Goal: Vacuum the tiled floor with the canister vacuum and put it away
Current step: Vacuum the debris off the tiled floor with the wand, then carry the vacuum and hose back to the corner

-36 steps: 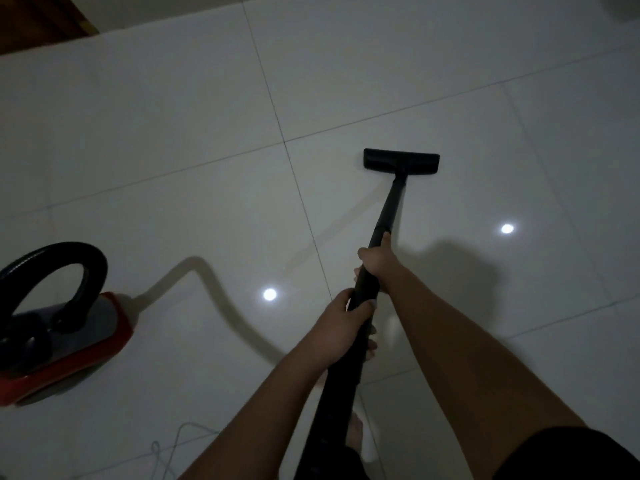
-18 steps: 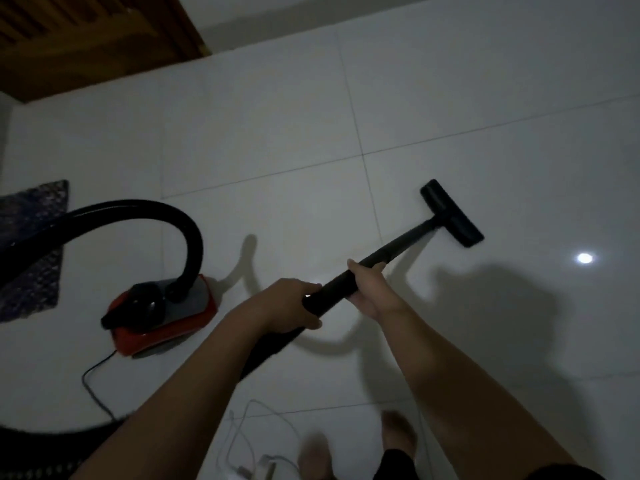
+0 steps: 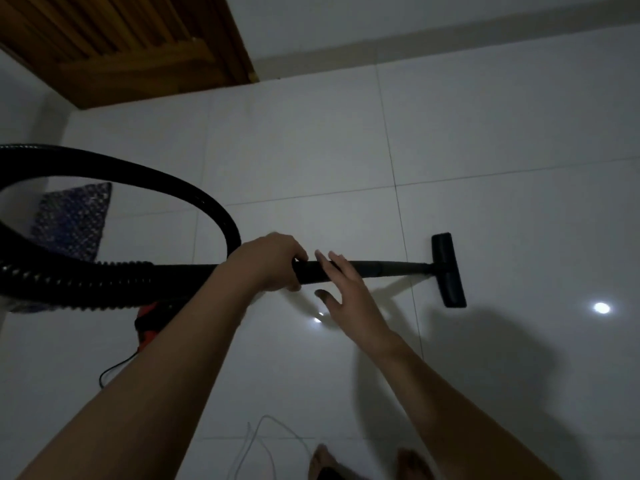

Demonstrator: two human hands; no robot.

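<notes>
1. The black ribbed hose [image 3: 104, 282] is cut off by the left edge. It arcs up and over, then runs in to the heel of the left hand. Where it joins the machine is hidden.
2. A dark patterned mat [image 3: 72, 220] lies on the floor beyond the hose loop, well left of the fingers. Its lower part is covered by the hose.
3. The canister vacuum [image 3: 149, 327] shows only as a red sliver below the hose, left of and below the left hand. The rest is masked by the hose and the left forearm. A thin black cord [image 3: 114, 368] trails from it.
4. The left hand [image 3: 270, 265] has its fingers curled tight round the near end of the wand [image 3: 381, 268].
5. A thin white cable [image 3: 263, 441] lies looped on the tiled floor [image 3: 311, 168] well below both hands. The bottom edge cuts it off.
6. The right hand [image 3: 346, 289] is just right of the left, with fingers straight and spread, gripping nothing. Its fingertips cross the wand, but motion blur leaves contact undetermined.
7. The wand runs rightward from the fingers to the floor head [image 3: 448, 270], which is well right of both hands. It appears to rest on the tile.
8. Two bare feet [image 3: 412, 465] are cut off at the bottom edge.
</notes>
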